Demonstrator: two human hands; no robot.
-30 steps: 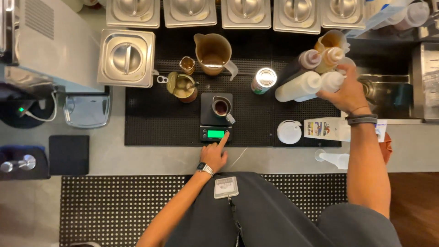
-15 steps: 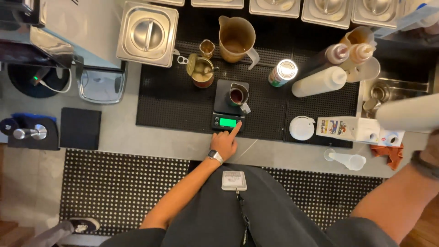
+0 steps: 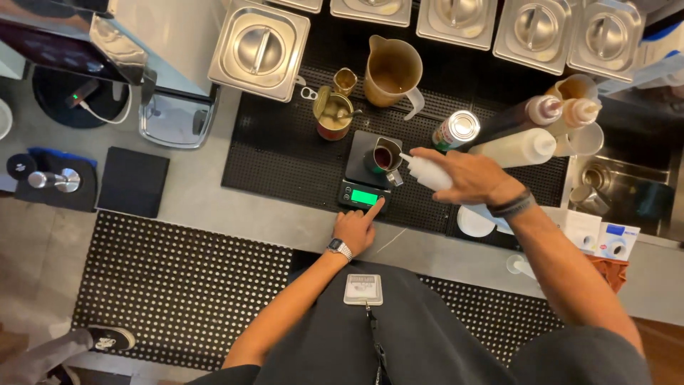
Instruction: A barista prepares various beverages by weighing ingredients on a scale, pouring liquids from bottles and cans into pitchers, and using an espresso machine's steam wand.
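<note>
A small metal cup with dark liquid stands on a black digital scale whose display glows green. My left hand, with a watch at the wrist, touches the scale's front edge with its index finger. My right hand grips a white squeeze bottle, tipped on its side with the nozzle pointing at the cup. The nozzle tip is just to the right of the cup's rim.
On the black bar mat stand a tan pitcher, a metal jug with a spoon, a can and more squeeze bottles. Lidded steel containers line the back. A tamper sits at left.
My right hand has come in from the right edge with the white squeeze bottle and now holds it beside the cup. My left finger stays on the scale.
</note>
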